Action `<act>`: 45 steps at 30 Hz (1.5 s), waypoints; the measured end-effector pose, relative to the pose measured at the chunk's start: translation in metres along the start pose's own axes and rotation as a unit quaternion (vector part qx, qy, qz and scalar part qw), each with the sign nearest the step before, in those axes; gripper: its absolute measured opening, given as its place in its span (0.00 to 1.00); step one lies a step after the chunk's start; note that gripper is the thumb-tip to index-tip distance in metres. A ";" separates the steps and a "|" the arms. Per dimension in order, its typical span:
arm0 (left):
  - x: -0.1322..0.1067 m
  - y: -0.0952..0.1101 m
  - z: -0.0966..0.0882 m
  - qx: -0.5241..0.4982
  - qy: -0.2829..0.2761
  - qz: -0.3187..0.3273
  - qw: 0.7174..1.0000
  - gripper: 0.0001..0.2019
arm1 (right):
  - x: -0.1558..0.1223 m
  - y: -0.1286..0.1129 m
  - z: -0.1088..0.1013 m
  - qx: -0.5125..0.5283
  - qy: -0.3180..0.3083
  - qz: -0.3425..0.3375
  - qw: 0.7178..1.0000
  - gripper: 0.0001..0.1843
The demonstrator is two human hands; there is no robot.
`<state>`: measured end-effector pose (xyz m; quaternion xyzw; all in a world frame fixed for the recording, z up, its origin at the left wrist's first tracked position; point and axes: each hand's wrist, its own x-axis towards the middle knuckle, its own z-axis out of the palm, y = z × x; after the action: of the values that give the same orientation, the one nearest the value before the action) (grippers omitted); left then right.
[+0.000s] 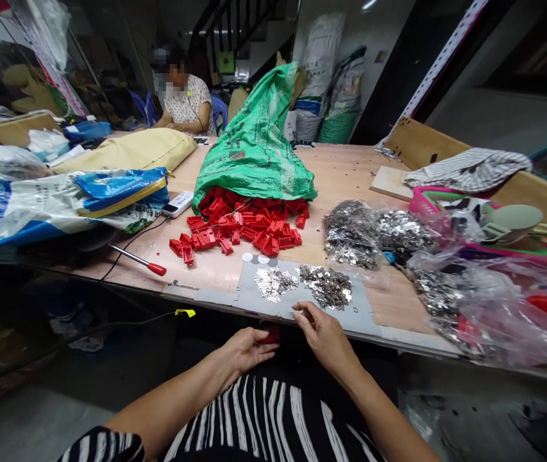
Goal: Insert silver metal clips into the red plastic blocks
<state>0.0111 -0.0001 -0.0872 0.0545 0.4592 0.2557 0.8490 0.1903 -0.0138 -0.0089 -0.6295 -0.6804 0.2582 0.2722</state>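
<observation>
My left hand (pixel 249 350) is at the table's front edge, shut on a red plastic part (pixel 272 333), which shows only in part past the fingers. My right hand (pixel 325 338) hangs just above a grey sheet (pixel 249 289) on the table. Its thumb and fingers are pinched close together, and anything between them is too small to tell. Two heaps of small silver metal pieces (pixel 325 286) lie on the sheet just beyond that hand. A larger pile of red plastic parts (pixel 239 224) spills from a green woven sack (pixel 254 141).
Bags of metal pieces (pixel 353 234) and crumpled plastic (pixel 508 308) cover the table's right side. A red-handled screwdriver (pixel 141 261) and a white power bank (pixel 177 204) lie left of the red pile. A seated co-worker (pixel 184 99) is beyond the table.
</observation>
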 end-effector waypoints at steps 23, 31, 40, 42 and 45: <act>-0.050 0.093 0.030 0.283 -0.145 0.274 0.907 0.15 | 0.024 0.015 0.006 -0.085 0.021 -0.067 0.994 0.08; 0.005 0.143 0.071 0.650 0.223 0.528 0.500 0.15 | 0.023 0.025 0.011 -0.118 0.054 -0.073 0.989 0.09; 0.034 0.142 0.099 0.698 0.283 0.523 0.398 0.08 | 0.022 0.026 0.013 -0.123 0.062 -0.076 0.988 0.10; 0.034 0.144 0.095 0.694 0.273 0.530 0.403 0.06 | 0.022 0.027 0.013 -0.120 0.063 -0.080 0.987 0.10; 0.028 0.149 0.084 0.686 0.268 0.537 0.412 0.03 | 0.022 0.028 0.015 -0.119 0.070 -0.087 0.987 0.10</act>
<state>0.0341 0.1537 -0.0111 0.7825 0.5629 0.2611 0.0517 0.1992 0.0102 -0.0381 -0.6126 -0.7376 0.1060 0.2635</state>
